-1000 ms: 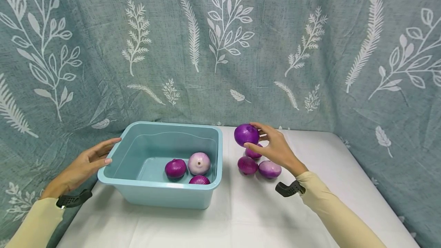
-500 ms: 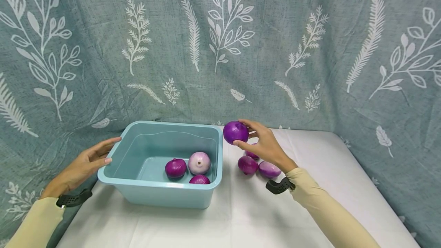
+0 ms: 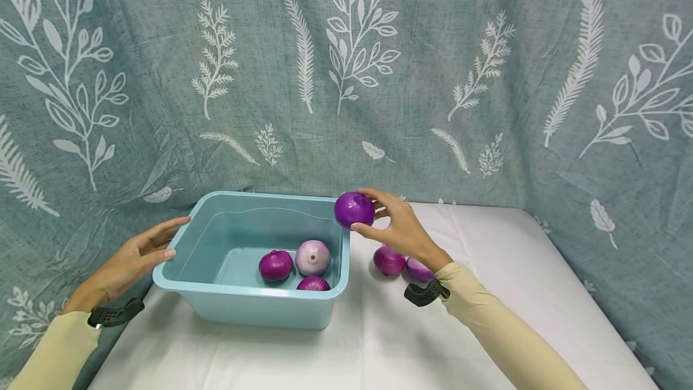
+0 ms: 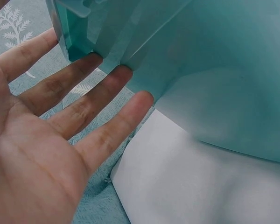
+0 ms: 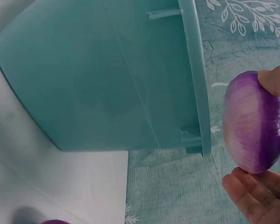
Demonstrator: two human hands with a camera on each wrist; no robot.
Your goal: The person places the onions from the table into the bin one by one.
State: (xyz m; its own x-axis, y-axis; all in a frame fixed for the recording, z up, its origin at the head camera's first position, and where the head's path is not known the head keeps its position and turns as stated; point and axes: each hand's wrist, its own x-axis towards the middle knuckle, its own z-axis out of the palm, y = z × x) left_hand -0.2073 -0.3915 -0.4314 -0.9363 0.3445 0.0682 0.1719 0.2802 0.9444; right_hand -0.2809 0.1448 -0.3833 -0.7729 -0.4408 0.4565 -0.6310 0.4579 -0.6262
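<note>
My right hand [image 3: 400, 224] holds a purple onion [image 3: 354, 210] between thumb and fingers, raised beside the right rim of a light blue plastic basin [image 3: 251, 306]. In the right wrist view the held onion [image 5: 252, 123] shows a pale side and hangs clear of the basin wall [image 5: 98, 84]. At the basin's left end my left hand [image 3: 127, 263] rests its fingertips on the outside. The left wrist view shows those fingers [image 4: 114, 119] fairly straight and spread. Inside the basin lie a dark onion [image 3: 276, 265], a pale onion [image 3: 313, 257] and a partly hidden onion [image 3: 313, 283].
On the white-covered table [image 3: 292, 357], right of the basin, sit a dark onion [image 3: 389, 261] and a paler onion [image 3: 418, 269] partly behind the right wrist. A patterned teal cloth [image 3: 335, 155] hangs close behind and along the sides.
My right hand has carried the onion leftward, from above the onions on the table to the basin's right rim. The left hand and the basin stay as they were.
</note>
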